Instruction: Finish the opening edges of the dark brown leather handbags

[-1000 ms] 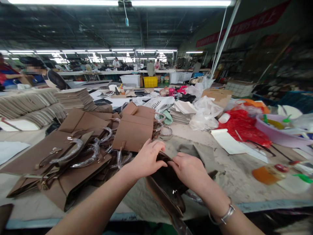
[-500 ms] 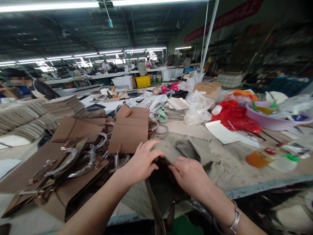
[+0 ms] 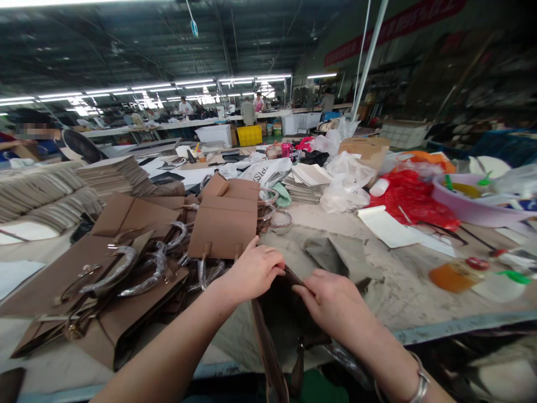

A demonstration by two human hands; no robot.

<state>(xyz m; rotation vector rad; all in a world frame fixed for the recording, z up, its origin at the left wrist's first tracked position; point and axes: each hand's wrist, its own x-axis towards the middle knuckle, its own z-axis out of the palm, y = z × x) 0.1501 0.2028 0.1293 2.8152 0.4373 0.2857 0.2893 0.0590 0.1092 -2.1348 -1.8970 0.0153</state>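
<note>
A brown handbag [image 3: 268, 352] stands upright at the table's front edge, its dark inside facing up toward me. My left hand [image 3: 255, 271] is closed on the bag's far rim, thumb and fingers pinching it. A short way to the right, my right hand [image 3: 329, 294] pinches the same rim, its fingers curled and a bracelet on the wrist. Part of the bag's body lies hidden under my right forearm. To the left of my hands, a heap of brown handbags [image 3: 224, 224] has handles wrapped in clear plastic [image 3: 157, 274].
Stacks of brown panels [image 3: 115, 176] stand at the left. On the right are a red plastic bag [image 3: 419, 196], a lilac basin [image 3: 461, 204], an amber jar [image 3: 455, 274] and a white notepad [image 3: 384, 226]. A person [image 3: 71, 145] is at the far left.
The fingers of my left hand have closed down onto the bag's rim from a looser, spread pose. My right hand keeps its pinch. The view has shifted slightly.
</note>
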